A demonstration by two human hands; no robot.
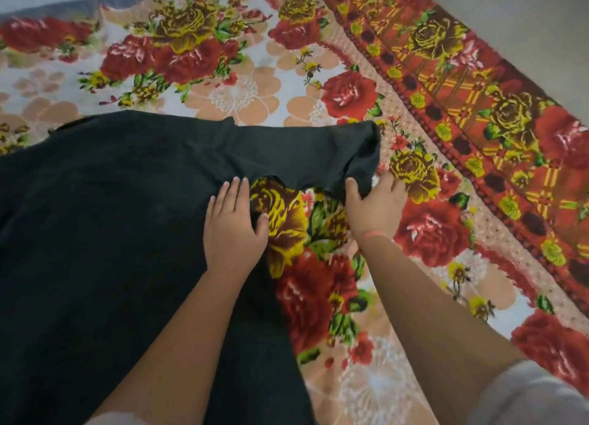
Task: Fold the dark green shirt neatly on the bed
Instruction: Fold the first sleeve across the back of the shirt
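The bed (51, 8), under its one flowered blanket (350, 297), carries the one dark green shirt (95, 217). The shirt lies spread flat across the left and near side, with a single sleeve (302, 150) reaching out to the right. The cloth looks soft, light and limp, so I judge it will sag and wrinkle unless I take it at hems and seams. My left grip (234, 224) lies spread, fingers straight, pressing the body down by the underarm. My right grip (376, 204) pinches the sleeve's end, thumb on top, fingers partly hidden beneath. Two grips, one shirt.
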